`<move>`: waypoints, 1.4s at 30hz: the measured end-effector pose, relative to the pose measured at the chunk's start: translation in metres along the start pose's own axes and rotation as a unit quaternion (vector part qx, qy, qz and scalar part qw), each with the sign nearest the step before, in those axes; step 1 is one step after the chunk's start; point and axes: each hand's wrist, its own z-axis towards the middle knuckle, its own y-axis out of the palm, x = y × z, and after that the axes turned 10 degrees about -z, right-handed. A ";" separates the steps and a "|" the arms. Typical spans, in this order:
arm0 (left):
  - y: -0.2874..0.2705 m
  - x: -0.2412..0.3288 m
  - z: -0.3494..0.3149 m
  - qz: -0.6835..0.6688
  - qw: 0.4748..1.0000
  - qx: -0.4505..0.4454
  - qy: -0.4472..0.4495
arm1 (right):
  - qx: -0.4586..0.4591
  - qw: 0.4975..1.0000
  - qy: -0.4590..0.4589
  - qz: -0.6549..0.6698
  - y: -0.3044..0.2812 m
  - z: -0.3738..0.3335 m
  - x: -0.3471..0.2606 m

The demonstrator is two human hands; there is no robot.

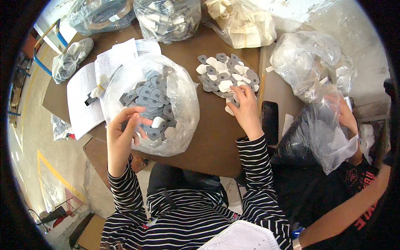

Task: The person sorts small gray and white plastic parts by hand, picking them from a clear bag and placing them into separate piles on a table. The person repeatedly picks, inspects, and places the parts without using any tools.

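Observation:
My left hand (126,130) hovers over the near left rim of a clear plastic bag (187,100), its fingers loosely bent and apart with nothing visible between them. Inside the bag lie many flat grey pieces (152,93) with a dark spot in the middle, with a few white ones among them. To the right, a loose pile of similar grey and white pieces (223,75) covers part of the brown table (183,52). My right hand (248,110) reaches onto the pile's near edge, thumb and fingers apart, touching or just above white pieces.
An open notebook (85,98) and papers lie left of the bag. Several filled plastic bags (166,21) line the far edge. A black phone (270,123) rests right of my right hand. Beside me, another person's hand (343,112) handles a clear bag (329,141).

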 end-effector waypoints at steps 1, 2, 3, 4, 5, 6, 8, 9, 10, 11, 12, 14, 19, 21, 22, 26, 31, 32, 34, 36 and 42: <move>0.005 -0.001 -0.001 -0.005 1.000 -0.007 -0.005 | 0.001 1.000 0.015 -0.021 -0.006 0.003 -0.004; 0.010 -0.001 -0.002 -0.011 1.000 -0.014 -0.010 | 0.014 1.000 0.008 -0.026 -0.005 0.004 0.000; 0.013 0.001 -0.003 -0.012 1.000 -0.022 -0.014 | 0.028 0.999 0.003 -0.028 -0.003 0.004 0.005; 0.018 0.002 -0.004 -0.026 0.999 -0.030 -0.022 | 0.042 0.999 -0.002 -0.030 -0.001 0.005 0.010; 0.024 0.002 -0.007 -0.040 0.998 -0.039 -0.030 | 0.014 1.000 0.006 -0.027 -0.001 0.005 0.016; 0.029 0.001 -0.008 -0.054 0.997 -0.048 -0.037 | -0.012 1.000 0.013 -0.024 -0.002 0.007 0.021; 0.041 -0.002 -0.015 -0.051 0.992 -0.091 -0.069 | 0.001 1.000 0.020 -0.013 -0.001 0.007 0.026; 0.049 -0.005 -0.019 -0.070 0.984 -0.141 -0.083 | 0.038 0.999 0.020 -0.007 -0.004 0.005 0.025; 0.057 -0.011 -0.023 -0.090 0.973 -0.188 -0.099 | 0.074 0.997 0.018 -0.002 -0.006 0.004 0.024; 0.069 -0.016 -0.026 -0.112 0.960 -0.227 -0.118 | 0.063 0.997 0.034 -0.010 -0.005 0.002 0.024; 0.081 -0.021 -0.030 -0.133 0.946 -0.263 -0.137 | 0.051 0.997 0.050 -0.016 -0.004 0.001 0.024; 0.101 -0.042 -0.033 -0.137 0.932 -0.304 -0.142 | 0.057 0.996 0.068 -0.001 -0.003 -0.001 0.026; 0.126 -0.064 -0.025 -0.270 0.890 -0.277 -0.243 | 0.084 0.974 0.126 0.170 -0.025 -0.010 0.026; 0.136 -0.067 -0.016 -0.336 0.875 -0.232 -0.259 | 0.089 0.909 0.152 0.378 -0.023 -0.011 0.024; 0.140 -0.069 -0.012 -0.369 0.867 -0.208 -0.265 | 0.088 0.859 0.161 0.477 -0.022 -0.011 0.019; 0.154 -0.062 -0.001 -0.481 0.804 -0.213 -0.278 | -0.068 0.824 0.093 0.554 -0.038 -0.036 -0.033; 0.144 -0.047 -0.008 -0.435 0.865 -0.208 -0.137 | 0.026 0.945 -0.043 0.323 -0.050 -0.030 -0.069; 0.138 -0.046 -0.009 -0.412 0.882 -0.199 -0.111 | 0.041 0.944 -0.042 0.325 -0.051 -0.027 -0.074; 0.130 -0.039 -0.011 -0.367 0.910 -0.184 -0.057 | 0.039 0.925 -0.049 0.376 -0.042 -0.019 -0.075; 0.118 -0.031 -0.010 -0.324 0.934 -0.146 -0.030 | 0.014 0.896 -0.030 0.443 -0.042 -0.015 -0.086; 0.073 -0.012 -0.010 -0.138 0.989 -0.050 -0.005 | -0.097 0.886 -0.076 0.447 -0.045 0.006 -0.126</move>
